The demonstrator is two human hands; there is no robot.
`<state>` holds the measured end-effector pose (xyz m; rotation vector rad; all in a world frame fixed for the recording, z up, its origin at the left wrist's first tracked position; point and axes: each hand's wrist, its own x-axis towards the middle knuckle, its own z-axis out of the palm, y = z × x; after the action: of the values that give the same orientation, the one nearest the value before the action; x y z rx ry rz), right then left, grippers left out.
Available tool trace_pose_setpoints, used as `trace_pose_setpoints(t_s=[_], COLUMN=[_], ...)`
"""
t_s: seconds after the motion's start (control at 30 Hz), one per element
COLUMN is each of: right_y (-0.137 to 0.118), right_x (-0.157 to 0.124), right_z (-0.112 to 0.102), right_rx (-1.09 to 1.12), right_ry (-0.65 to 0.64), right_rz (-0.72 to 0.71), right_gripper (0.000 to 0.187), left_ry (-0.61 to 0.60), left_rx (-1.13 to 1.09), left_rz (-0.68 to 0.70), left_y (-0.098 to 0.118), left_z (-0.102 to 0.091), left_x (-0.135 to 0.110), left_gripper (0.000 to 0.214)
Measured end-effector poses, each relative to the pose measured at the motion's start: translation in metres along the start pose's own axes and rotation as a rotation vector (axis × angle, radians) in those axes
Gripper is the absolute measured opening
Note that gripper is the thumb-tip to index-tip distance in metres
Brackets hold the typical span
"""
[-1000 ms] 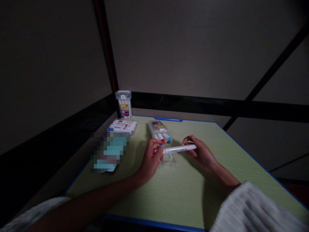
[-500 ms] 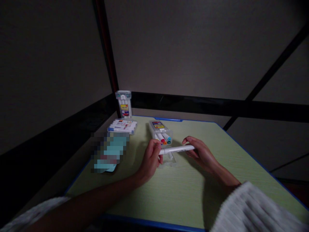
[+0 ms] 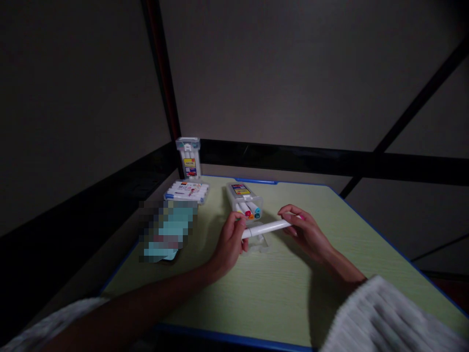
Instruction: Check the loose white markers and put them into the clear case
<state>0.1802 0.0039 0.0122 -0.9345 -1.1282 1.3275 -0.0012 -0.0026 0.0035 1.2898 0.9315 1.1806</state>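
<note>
A white marker pen [image 3: 267, 228] is stretched between my two hands above the table. My left hand [image 3: 230, 234] pinches its left end, thumb on top. At the other end, the fingers of my right hand [image 3: 306, 229] close round the pen, and a bit of pink shows beside them. Just behind lies a clear plastic marker case [image 3: 244, 198] on its side, its end facing me. Several white markers with red, orange, green and blue ends sit inside it. The case's clear lid [image 3: 262, 244] rests on the table beneath the pen, partly hidden.
A flat pack of white markers [image 3: 186, 191] lies at the back left. Behind it an upright marker case [image 3: 190, 159] stands near the wall corner. A pixelated teal object [image 3: 170, 232] lies at the left edge. The pale green table [image 3: 271, 303] has a blue rim.
The pen's right end has risen slightly, and the fingers of my right hand have shifted on it, bringing a bit of pink into view. My left hand stays nearly in place.
</note>
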Motion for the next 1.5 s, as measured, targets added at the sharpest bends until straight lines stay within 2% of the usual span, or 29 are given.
trace_pose_setpoints(t_s=[0.43, 0.63, 0.77, 1.03, 1.5], right_y=[-0.003, -0.005, -0.004, -0.001, -0.002], right_x=[-0.002, -0.004, -0.004, -0.003, -0.002], right_z=[0.003, 0.007, 0.006, 0.004, 0.003], right_rx=[0.013, -0.004, -0.013, -0.002, -0.001], right_ry=[-0.078, -0.077, -0.074, -0.106, -0.077], right_rz=[-0.007, 0.011, 0.007, 0.013, 0.026], right_gripper=[0.012, 0.014, 0.017, 0.021, 0.024], left_ry=[-0.015, 0.061, 0.088, 0.077, 0.090], left_rx=[-0.001, 0.043, 0.059, 0.015, 0.045], left_rz=[-0.017, -0.125, -0.142, -0.073, 0.073], left_y=[0.002, 0.013, 0.014, 0.000, -0.002], left_z=[-0.001, -0.001, 0.000, 0.000, 0.001], left_x=[-0.003, -0.007, -0.007, -0.001, 0.002], left_gripper=[0.025, 0.024, 0.024, 0.016, 0.016])
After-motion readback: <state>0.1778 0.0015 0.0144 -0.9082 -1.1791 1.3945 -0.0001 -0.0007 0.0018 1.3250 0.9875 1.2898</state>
